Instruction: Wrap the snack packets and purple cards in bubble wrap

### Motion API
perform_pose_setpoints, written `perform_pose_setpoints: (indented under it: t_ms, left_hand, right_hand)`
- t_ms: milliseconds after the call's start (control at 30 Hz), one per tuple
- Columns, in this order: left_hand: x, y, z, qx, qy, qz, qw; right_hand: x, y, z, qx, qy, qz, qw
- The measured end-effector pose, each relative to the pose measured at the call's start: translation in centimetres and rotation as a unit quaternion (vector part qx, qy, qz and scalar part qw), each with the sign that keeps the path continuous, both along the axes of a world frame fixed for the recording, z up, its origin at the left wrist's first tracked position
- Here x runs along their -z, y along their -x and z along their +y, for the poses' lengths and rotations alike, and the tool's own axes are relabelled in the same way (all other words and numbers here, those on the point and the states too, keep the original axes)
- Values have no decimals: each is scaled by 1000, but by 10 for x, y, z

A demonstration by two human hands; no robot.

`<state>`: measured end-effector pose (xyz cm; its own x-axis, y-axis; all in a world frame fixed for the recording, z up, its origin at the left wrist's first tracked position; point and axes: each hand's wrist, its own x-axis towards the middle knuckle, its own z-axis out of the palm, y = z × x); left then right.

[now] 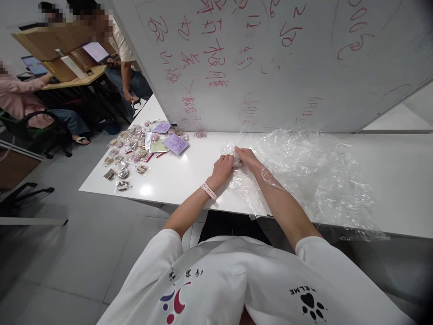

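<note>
— Two hands meet on a white table [176, 180], seen from the head camera. What do they grip?

— Left hand [222, 169] and right hand [246, 156] both close their fingers on a small pale bundle [236, 160] wrapped in clear film, pinched between them at the fingertips.

— Where does the plastic lie?

— Clear plastic sheet [314, 176] spreads crumpled to the right of the hands, running under the right forearm and over the table's near edge. The left wrist wears a pink watch [208, 191].

— Anything else nearby?

— Well to the left sits a pile of small packets [135, 151]. Behind the table stands a whiteboard [270, 63] with red writing. Other people sit far left.
</note>
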<state>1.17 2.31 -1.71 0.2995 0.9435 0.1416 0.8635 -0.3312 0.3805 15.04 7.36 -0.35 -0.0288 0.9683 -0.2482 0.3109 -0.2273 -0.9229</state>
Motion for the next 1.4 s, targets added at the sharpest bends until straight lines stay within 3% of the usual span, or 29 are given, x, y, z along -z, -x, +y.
perform_pose_setpoints:
  t_ms: [167, 267, 333, 467, 567, 633, 733, 867, 933, 1033, 1133, 1200, 1233, 1300, 1400]
  left_hand:
    - [-6, 3, 10, 27, 10, -12, 1000]
    - [-13, 15, 18, 14, 26, -98, 995]
    - [-22, 23, 19, -33, 13, -200, 979]
    - [-51, 28, -2, -103, -31, -444, 890]
    - [-74, 20, -34, -71, 3, -575, 815]
    - [-86, 10, -56, -43, 36, -613, 788]
    - [-98, -12, -80, 19, 48, -598, 800]
    - [-118, -52, -96, 132, 2, -495, 859]
    - [-133, -75, -100, 179, -15, -441, 879]
    - [-148, -102, -101, 232, -17, -402, 885]
    - [-135, -105, -93, 230, -7, -367, 901]
    - [-107, -91, -88, 174, -14, -305, 936]
    - [-89, -81, -88, 131, -21, -261, 956]
    - [-49, -58, -93, 57, -27, -158, 985]
    - [-1, -27, -109, 3, -56, -27, 998]
  right_hand:
    - [-2, -7, -4, 6, 17, 57, 998]
    - [-4, -11, -4, -6, 4, 134, 991]
    - [-9, -10, -6, -30, -27, 171, 985]
    - [-32, 4, -30, -68, -125, 207, 968]
    - [-60, 12, -69, -57, -187, 168, 966]
    - [-80, 6, -100, -48, -212, 149, 965]
    - [-104, -17, -142, -40, -218, 181, 958]
    - [-122, -65, -181, 27, -234, 210, 949]
    - [-132, -90, -198, 87, -273, 170, 943]
    - [-156, -132, -218, 193, -335, 79, 919]
    - [-174, -196, -213, 329, -428, 22, 842]
    - [-169, -256, -188, 401, -478, 5, 782]
    - [-160, -288, -169, 418, -476, 5, 774]
    - [-130, -348, -125, 494, -399, 22, 772]
    - [-80, -410, -55, 586, -224, 12, 778]
